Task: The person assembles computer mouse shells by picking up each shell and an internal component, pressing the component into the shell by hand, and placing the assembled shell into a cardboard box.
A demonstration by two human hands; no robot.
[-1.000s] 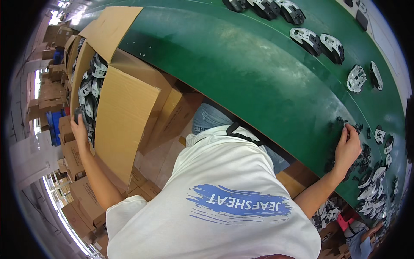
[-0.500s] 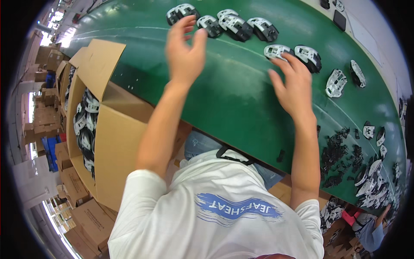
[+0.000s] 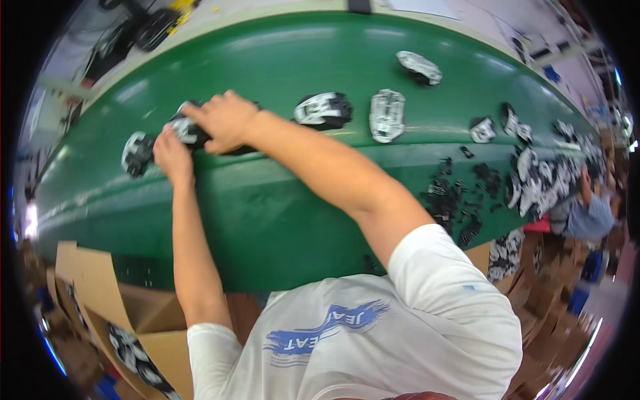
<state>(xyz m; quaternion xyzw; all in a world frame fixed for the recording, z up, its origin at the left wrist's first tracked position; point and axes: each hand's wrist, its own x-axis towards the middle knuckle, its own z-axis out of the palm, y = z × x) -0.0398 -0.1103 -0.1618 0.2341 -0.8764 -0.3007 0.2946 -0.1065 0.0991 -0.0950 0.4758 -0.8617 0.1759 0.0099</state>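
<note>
On a green work table, my right hand (image 3: pixel 227 123) reaches across to the left, thumb and fingers around a black-and-white plastic shell (image 3: pixel 189 131) shaped like a computer mouse. My left hand (image 3: pixel 175 157) meets it there, fingers pressed against the same shell's near left side. The two hands hide much of that shell and whatever sits right behind them. Just left lies another such shell (image 3: pixel 138 154). To the right of my hands rests a white-topped shell (image 3: pixel 323 110), and beyond it a pale shell piece (image 3: pixel 387 116).
Farther back lies one more shell (image 3: pixel 419 68). Small black parts (image 3: pixel 445 193) are scattered at the right, beside a heap of white and black shells (image 3: pixel 540 177). Another person's arm (image 3: pixel 587 187) is near that heap. An open cardboard box (image 3: pixel 160 347) stands at the lower left.
The view has turned. My hands, apart before, have come together at one shell on the left. My right arm has swung across to the left.
</note>
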